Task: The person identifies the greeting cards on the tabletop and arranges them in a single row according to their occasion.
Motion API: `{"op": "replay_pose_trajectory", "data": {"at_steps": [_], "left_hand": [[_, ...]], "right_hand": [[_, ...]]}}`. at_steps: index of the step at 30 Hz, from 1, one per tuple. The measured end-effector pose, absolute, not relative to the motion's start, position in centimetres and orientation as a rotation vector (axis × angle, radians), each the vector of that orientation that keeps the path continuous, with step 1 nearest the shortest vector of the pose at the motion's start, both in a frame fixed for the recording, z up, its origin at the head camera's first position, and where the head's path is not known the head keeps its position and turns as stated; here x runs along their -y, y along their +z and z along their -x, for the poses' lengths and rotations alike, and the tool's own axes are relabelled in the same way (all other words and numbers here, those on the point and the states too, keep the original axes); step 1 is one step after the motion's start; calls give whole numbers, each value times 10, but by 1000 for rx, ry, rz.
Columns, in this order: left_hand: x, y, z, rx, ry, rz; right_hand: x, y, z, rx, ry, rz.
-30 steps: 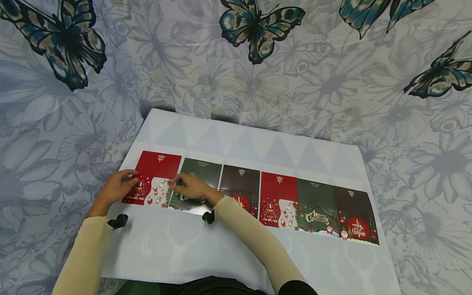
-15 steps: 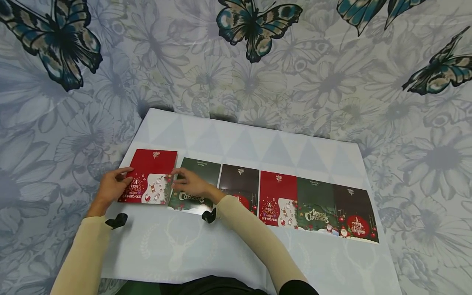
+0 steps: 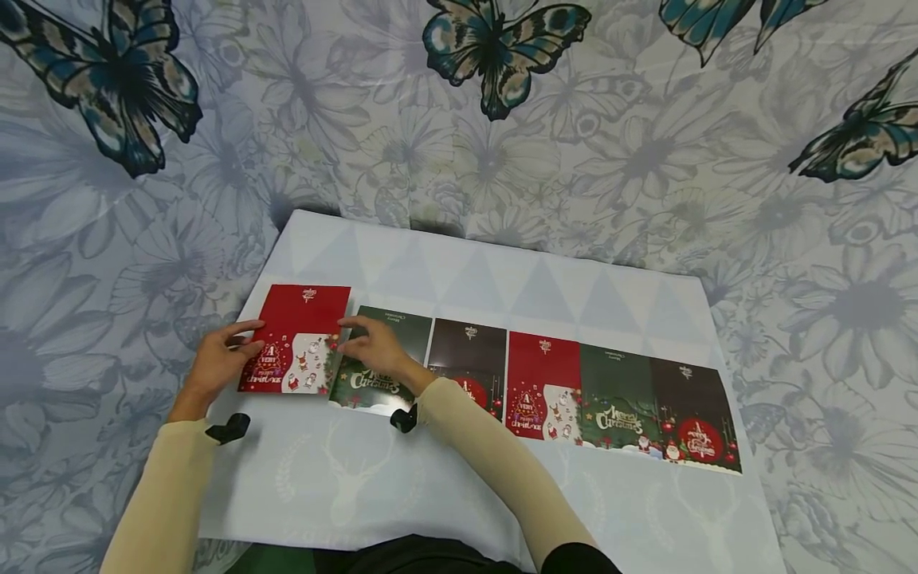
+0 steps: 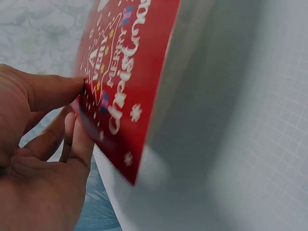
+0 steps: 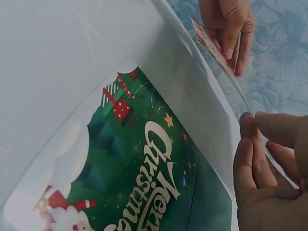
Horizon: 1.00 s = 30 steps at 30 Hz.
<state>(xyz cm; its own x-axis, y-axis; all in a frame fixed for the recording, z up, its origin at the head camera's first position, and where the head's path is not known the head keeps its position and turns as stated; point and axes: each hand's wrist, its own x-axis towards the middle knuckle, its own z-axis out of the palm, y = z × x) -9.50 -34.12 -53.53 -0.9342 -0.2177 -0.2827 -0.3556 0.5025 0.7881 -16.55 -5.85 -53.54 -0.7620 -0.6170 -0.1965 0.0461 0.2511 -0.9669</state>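
Note:
A red Christmas card (image 3: 304,307), unfolded with its printed side up, is held by its two side edges at the left end of the row. My left hand (image 3: 218,363) pinches its left edge between thumb and fingers. At the opposite edge, my right hand (image 3: 378,347) pinches it the same way. In the left wrist view the card's lower edge (image 4: 142,159) stands off the table, with shadow beneath. Just right of it lies a green Christmas card (image 5: 139,149), flat on the table and partly covered by my right hand and wrist in the head view.
Rightward along the white table (image 3: 445,494) lie a dark brown card (image 3: 469,339), a second red card (image 3: 543,359), another green card (image 3: 618,375) and another dark card (image 3: 684,391). Patterned cloth with butterflies (image 3: 502,56) hangs behind the table.
The red card has been raised off the table in both hands, shifting left at first, then slightly right and away from me. The other cards have stayed in place.

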Motion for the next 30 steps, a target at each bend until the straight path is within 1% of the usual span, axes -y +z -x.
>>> {"op": "replay_pose_trajectory", "data": {"at_steps": [5, 15, 25, 30], "left_hand": [[338, -533, 98, -2589, 1426, 464], [329, -527, 105, -2605, 1417, 422], [317, -526, 124, -2664, 1364, 341], [308, -525, 137, -2676, 1348, 312]], "right_hand": [[58, -536, 167, -1999, -1562, 530], [54, -537, 171, -2082, -1563, 471], [41, -539, 185, -2142, -1636, 469], [32, -540, 193, -2149, -1730, 426]]}}
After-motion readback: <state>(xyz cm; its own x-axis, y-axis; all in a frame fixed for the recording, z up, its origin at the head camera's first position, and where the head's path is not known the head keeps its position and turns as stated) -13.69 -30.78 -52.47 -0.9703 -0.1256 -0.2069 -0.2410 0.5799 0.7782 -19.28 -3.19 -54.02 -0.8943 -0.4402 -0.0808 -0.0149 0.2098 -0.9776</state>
